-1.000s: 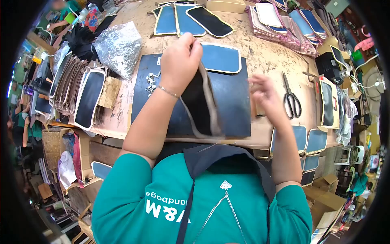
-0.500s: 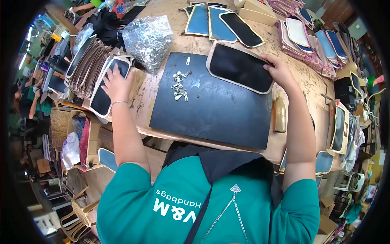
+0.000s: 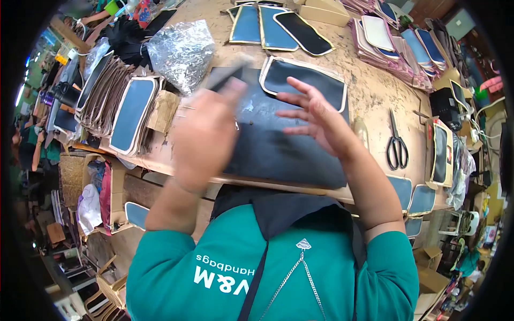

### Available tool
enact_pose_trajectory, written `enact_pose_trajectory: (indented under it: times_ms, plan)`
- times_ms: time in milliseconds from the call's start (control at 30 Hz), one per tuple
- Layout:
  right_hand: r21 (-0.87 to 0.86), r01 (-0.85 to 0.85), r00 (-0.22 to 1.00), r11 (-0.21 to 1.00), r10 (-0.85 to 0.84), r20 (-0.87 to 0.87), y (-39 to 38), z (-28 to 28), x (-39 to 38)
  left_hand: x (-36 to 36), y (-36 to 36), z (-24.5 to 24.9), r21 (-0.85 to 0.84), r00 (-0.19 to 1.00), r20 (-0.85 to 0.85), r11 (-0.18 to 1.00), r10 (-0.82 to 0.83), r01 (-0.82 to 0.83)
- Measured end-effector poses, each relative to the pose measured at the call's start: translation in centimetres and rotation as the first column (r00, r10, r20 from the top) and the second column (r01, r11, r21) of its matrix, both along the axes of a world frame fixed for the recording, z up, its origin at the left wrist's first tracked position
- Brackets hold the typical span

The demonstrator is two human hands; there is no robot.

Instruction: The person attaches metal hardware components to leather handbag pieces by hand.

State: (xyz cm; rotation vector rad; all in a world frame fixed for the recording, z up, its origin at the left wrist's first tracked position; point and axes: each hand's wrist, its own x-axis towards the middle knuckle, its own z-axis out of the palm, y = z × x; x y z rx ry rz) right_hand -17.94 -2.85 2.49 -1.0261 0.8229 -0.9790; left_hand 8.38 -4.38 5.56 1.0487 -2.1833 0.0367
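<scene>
My left hand, smeared by motion, is over the left side of the black board. It grips a dark panel with a pale edge, also blurred. Fingers spread and holding nothing, my right hand hovers above the board's right half. Behind it lies a black panel with a cream border, flat across the board's far edge. A small metal zipper pull shows beside my left hand, which hides the others. To the left leans a stack of bordered panels, a blue panel on its face.
Black-handled scissors and a bottle, partly behind my right forearm, are on the right. A clear plastic bag sits at the back left. More blue panels and pink-edged stacks line the far side.
My left hand has moved right from the stack with a panel, leaving a blue one showing. My right hand has let go of the black panel, now lying on the board, and moved nearer me.
</scene>
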Motion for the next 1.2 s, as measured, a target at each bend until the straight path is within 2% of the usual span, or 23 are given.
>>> enact_pose_trajectory:
  times_ms: [33,100,133,167,267,300,367,400,500,533,567,633,667,767,833,900,1000,1100,1133,1167,1200]
  plan:
    - [0.077,0.005,0.993,0.997,-0.014,0.12,0.7,0.2,0.8,-2.2,1.8,-0.3,0.093,0.993,0.062,0.991,-0.104,0.098]
    - [0.13,0.067,0.997,0.989,-0.061,-0.053,1.7,1.1,1.1,-5.7,4.0,-1.2,0.299,0.966,0.069,0.929,-0.249,0.218]
    - [-0.061,0.063,0.997,0.996,-0.065,-0.045,1.1,-1.0,0.1,-6.3,3.9,-1.9,0.273,0.935,0.01,0.9,-0.355,0.339]
    - [-0.037,0.081,0.991,0.996,-0.085,-0.107,1.1,-1.1,-1.1,-6.9,3.4,-2.2,0.24,0.888,-0.046,0.858,-0.457,0.454]
    - [-0.111,0.097,0.972,0.989,-0.118,-0.204,1.2,-1.2,-4.8,-7.8,0.3,-0.3,0.176,0.883,-0.226,0.874,-0.412,0.453]
    - [-0.13,0.196,0.954,0.972,-0.219,-0.206,1.4,-0.2,-4.6,-8.2,-0.9,0.2,0.187,0.878,-0.303,0.88,-0.371,0.436]
    - [-0.188,0.044,0.982,0.981,-0.077,-0.174,0.0,0.0,-6.9,-9.4,-2.4,1.6,0.237,0.801,-0.394,0.792,-0.451,0.562]
    - [-0.21,0.069,0.99,0.975,-0.093,-0.109,-0.5,0.1,-6.6,-10.0,-2.9,2.0,0.256,0.758,-0.44,0.742,-0.481,0.619]
    - [-0.086,0.189,0.978,0.978,-0.195,-0.077,-1.3,0.1,-5.1,-11.7,-3.6,2.6,0.383,0.699,-0.429,0.586,-0.572,0.714]
    - [-0.132,0.226,0.973,0.965,-0.229,-0.008,-1.0,0.2,-3.8,-12.5,-4.3,0.9,0.411,0.64,-0.553,0.494,-0.534,0.766]
    - [-0.139,0.074,0.991,0.988,-0.057,0.121,-1.5,-1.3,-4.4,-12.3,-4.3,0.8,0.452,0.677,-0.541,0.506,-0.499,0.735]
    - [-0.135,0.083,0.985,0.987,-0.061,0.159,-1.4,-2.6,-3.7,-11.8,-4.3,0.7,0.532,0.745,-0.513,0.523,-0.427,0.666]
    - [-0.109,0.204,0.972,0.973,-0.187,0.143,-1.2,-3.5,-2.8,-12.0,-4.5,-0.8,0.401,0.726,-0.554,0.634,-0.407,0.661]
    - [-0.307,0.379,0.913,0.873,-0.407,-0.031,-1.5,-3.9,-1.7,-11.4,-5.0,-2.7,0.495,0.666,-0.717,0.524,-0.204,0.693]
    - [-0.354,0.387,0.915,0.852,-0.403,0.03,-1.4,-3.2,-2.1,-11.2,-5.2,-3.1,0.528,0.68,-0.722,0.535,-0.126,0.66]
    - [-0.459,0.347,0.885,0.818,-0.448,-0.129,-0.8,-1.8,-1.7,-11.1,-5.0,-2.6,0.566,0.704,-0.707,0.545,-0.064,0.618]
    - [-0.465,0.425,0.772,0.776,-0.58,-0.262,-0.3,-1.0,-1.4,-11.5,-4.6,-2.8,0.567,0.732,-0.679,0.591,-0.06,0.574]
    - [-0.531,0.492,0.704,0.69,-0.674,-0.223,-0.5,-1.4,-1.3,-12.4,-4.8,-4.4,0.385,0.662,-0.733,0.708,-0.155,0.592]
    - [-0.43,0.525,0.765,0.735,-0.629,-0.139,-0.5,-1.3,-1.2,-12.5,-4.6,-4.8,0.296,0.706,-0.67,0.79,-0.23,0.538]
    - [-0.363,0.552,0.784,0.751,-0.616,-0.08,-0.4,-1.3,-1.1,-12.3,-4.2,-4.1,0.142,0.805,-0.507,0.891,-0.308,0.43]
    - [-0.293,0.572,0.798,0.766,-0.603,-0.02,-0.4,-1.2,-1.0,-12.4,-3.6,-3.7,0.074,0.801,-0.495,0.902,-0.337,0.425]
